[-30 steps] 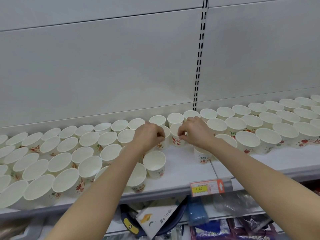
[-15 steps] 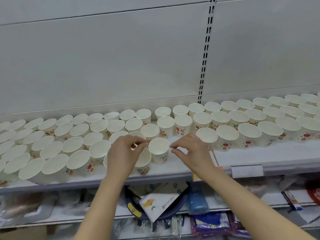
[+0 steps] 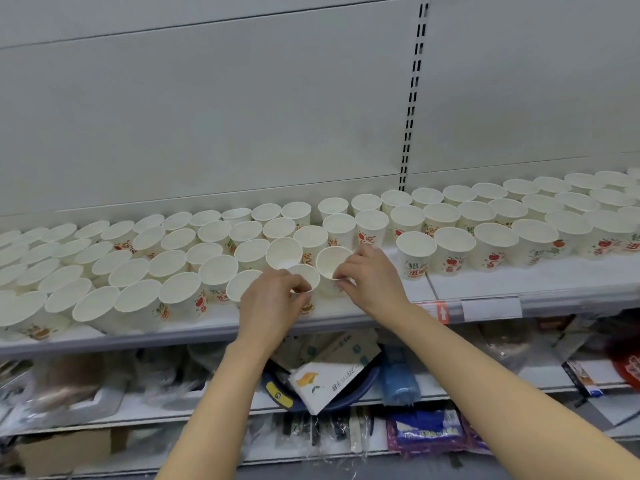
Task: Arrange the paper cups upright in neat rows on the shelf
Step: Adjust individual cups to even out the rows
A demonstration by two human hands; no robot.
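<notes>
On the white metal shelf [image 3: 485, 289], dozens of white paper cups with red-and-green fruit print [image 3: 453, 249] stand upright, mouths up, in rows running from far left to far right. Rows on the right side look tidy; the left block is packed tighter and less even, cups touching.

Left hand [image 3: 273, 303]: fingers curled, thumb and fingertips pinching the rim of a small white paper cup [image 3: 306, 277] at the shelf's front-middle. Cup is upright, just beside its neighbours.

Right hand [image 3: 372, 280]: fingers curled, pinching the near rim of an adjacent white paper cup [image 3: 332, 261], also upright, sitting just right of the left hand's cup. The two cups are touching or nearly so; can't tell which.

Bare shelf strip in front of the right-side rows. Red-and-white price tag with arrow [image 3: 438, 311] on the shelf's front edge, partly hidden by the right forearm.

Lower shelf: dark blue plastic basin [image 3: 349, 396] holding white printed packets [image 3: 323, 379], blue wrapped roll [image 3: 398, 379] beside it, other bagged goods blurred.
</notes>
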